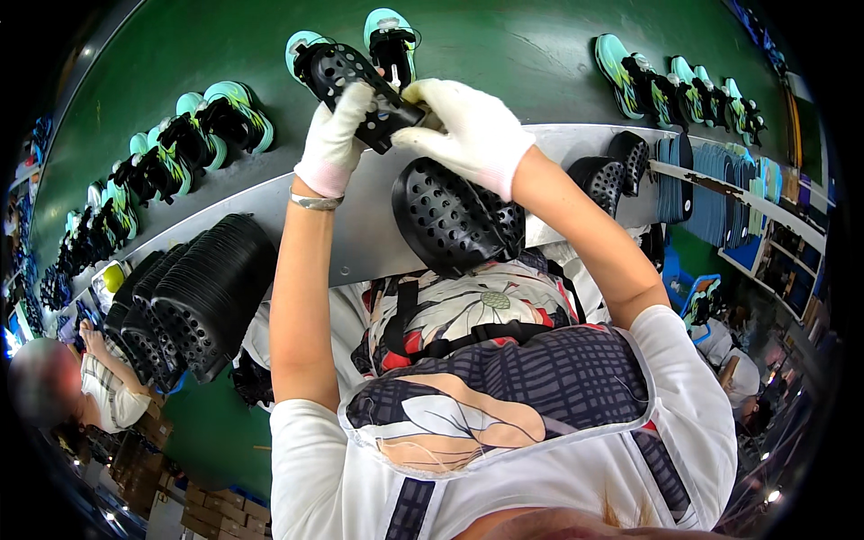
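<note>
Both white-gloved hands are at a black perforated plastic shoe insert (335, 76), which I hold up over the bench's near edge. My left hand (333, 135) is closed on its near left side, the thumb lying over the top. At the insert's narrower end my right hand (468, 130) pinches it, some fingers hidden behind. Just beyond stand two mint-and-black sports shoes, a left one (302, 45) partly covered by the insert and a right one (391, 40). More black perforated inserts (445, 211) rest close to my body, below my hands.
A long nested stack of black inserts (216, 288) lies to the left, and others (598, 180) to the right. Blue insoles (677, 180) stand beside a metal rail (738, 196). Shoe rows (236, 117) line the green conveyor belt (513, 54). Another person (112, 387) sits at far left.
</note>
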Demonstrator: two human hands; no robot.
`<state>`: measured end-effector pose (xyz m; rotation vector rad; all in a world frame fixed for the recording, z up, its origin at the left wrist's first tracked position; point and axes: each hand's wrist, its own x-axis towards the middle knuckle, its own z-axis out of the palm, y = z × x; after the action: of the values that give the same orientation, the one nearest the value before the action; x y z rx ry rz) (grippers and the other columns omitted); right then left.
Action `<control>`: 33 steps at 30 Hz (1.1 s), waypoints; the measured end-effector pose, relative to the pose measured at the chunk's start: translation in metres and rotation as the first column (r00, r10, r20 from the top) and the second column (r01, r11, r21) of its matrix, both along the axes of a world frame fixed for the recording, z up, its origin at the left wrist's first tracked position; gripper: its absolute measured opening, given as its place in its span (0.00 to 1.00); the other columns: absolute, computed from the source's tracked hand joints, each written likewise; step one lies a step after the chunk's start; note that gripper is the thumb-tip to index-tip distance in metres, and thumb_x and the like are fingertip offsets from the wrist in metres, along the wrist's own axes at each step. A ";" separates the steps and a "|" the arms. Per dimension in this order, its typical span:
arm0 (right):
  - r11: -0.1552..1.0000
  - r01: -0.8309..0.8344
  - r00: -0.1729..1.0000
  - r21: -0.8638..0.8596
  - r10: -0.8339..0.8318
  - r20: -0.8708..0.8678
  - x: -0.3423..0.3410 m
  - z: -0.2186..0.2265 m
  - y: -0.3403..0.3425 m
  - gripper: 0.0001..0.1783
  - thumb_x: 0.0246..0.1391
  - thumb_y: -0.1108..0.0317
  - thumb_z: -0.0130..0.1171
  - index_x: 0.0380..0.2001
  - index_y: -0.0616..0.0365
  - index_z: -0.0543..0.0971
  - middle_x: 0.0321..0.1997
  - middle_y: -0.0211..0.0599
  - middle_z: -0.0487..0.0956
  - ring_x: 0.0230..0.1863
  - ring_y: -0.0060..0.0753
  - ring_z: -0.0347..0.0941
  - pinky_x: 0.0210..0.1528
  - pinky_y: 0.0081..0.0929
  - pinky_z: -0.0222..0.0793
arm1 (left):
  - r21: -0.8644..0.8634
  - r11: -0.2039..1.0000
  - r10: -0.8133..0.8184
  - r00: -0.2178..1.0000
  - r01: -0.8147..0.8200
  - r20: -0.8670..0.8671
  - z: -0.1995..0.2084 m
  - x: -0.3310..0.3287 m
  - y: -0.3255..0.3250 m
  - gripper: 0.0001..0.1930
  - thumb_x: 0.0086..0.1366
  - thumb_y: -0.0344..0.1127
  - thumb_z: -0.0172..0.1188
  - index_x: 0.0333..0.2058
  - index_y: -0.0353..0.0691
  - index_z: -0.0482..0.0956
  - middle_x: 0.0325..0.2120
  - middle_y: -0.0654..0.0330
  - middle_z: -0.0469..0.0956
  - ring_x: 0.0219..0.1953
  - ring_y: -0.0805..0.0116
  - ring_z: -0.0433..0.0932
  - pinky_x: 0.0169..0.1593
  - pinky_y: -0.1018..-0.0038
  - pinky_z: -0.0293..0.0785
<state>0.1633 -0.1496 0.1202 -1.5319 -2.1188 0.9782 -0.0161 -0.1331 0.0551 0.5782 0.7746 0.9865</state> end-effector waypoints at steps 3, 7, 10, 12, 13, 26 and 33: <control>0.997 0.006 0.996 -0.081 0.001 0.084 -0.007 -0.003 0.008 0.26 0.46 0.46 0.57 0.33 0.61 0.72 0.33 0.51 0.76 0.37 0.52 0.73 0.40 0.42 0.69 | -0.017 0.998 0.058 0.996 -0.059 -0.068 -0.010 0.000 -0.002 0.15 0.61 0.41 0.60 0.40 0.39 0.71 0.33 0.64 0.75 0.33 0.74 0.76 0.37 0.77 0.75; 0.993 0.015 0.982 -0.116 0.008 0.190 -0.011 -0.007 0.014 0.26 0.47 0.45 0.54 0.32 0.61 0.73 0.31 0.50 0.77 0.35 0.52 0.74 0.38 0.42 0.70 | -0.016 0.988 0.156 0.988 -0.156 -0.004 -0.009 0.006 -0.005 0.16 0.62 0.40 0.59 0.43 0.38 0.69 0.35 0.63 0.74 0.36 0.73 0.75 0.38 0.75 0.75; 0.997 0.012 0.973 -0.079 0.007 0.231 -0.014 -0.008 0.017 0.26 0.48 0.45 0.51 0.31 0.61 0.74 0.29 0.49 0.77 0.33 0.51 0.75 0.37 0.42 0.70 | -0.002 0.988 0.153 0.986 -0.153 0.068 -0.013 0.012 -0.004 0.17 0.63 0.41 0.56 0.46 0.37 0.67 0.39 0.60 0.73 0.41 0.70 0.73 0.44 0.70 0.74; 0.995 0.020 0.973 -0.098 0.003 0.229 -0.015 -0.010 0.020 0.26 0.49 0.44 0.50 0.30 0.60 0.74 0.28 0.49 0.78 0.33 0.51 0.75 0.37 0.42 0.70 | -0.070 0.985 0.162 0.983 -0.156 0.085 -0.016 0.015 -0.002 0.18 0.63 0.41 0.57 0.45 0.36 0.67 0.40 0.58 0.73 0.42 0.68 0.74 0.43 0.68 0.76; 0.991 0.025 0.976 -0.129 0.004 0.220 -0.014 -0.013 0.022 0.26 0.49 0.44 0.49 0.29 0.61 0.75 0.28 0.49 0.78 0.33 0.51 0.75 0.37 0.41 0.70 | -0.102 0.982 0.165 0.982 -0.156 0.092 -0.017 0.015 -0.001 0.18 0.63 0.41 0.57 0.45 0.36 0.68 0.40 0.58 0.73 0.42 0.67 0.75 0.42 0.66 0.77; 0.727 0.209 0.972 -0.654 -0.226 0.059 0.033 -0.056 0.075 0.23 0.50 0.47 0.57 0.19 0.59 0.73 0.14 0.22 0.61 0.12 0.15 0.55 0.11 0.17 0.48 | 0.428 0.734 0.265 0.358 0.527 -0.895 -0.083 0.019 0.012 0.14 0.55 0.33 0.57 0.40 0.38 0.74 0.42 0.51 0.71 0.43 0.48 0.72 0.45 0.62 0.70; 0.927 0.011 0.841 -0.375 0.194 0.505 0.009 -0.039 0.115 0.32 0.46 0.41 0.49 0.27 0.65 0.79 0.22 0.49 0.77 0.26 0.43 0.76 0.33 0.34 0.71 | 0.397 0.814 0.233 0.387 0.424 -0.892 -0.097 0.050 0.019 0.12 0.56 0.35 0.58 0.39 0.41 0.76 0.38 0.50 0.72 0.41 0.48 0.73 0.44 0.61 0.70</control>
<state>0.1724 -0.0342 0.0813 -2.1066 -2.5069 1.1288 0.0337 -0.1136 -0.0417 1.8374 1.4229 0.6901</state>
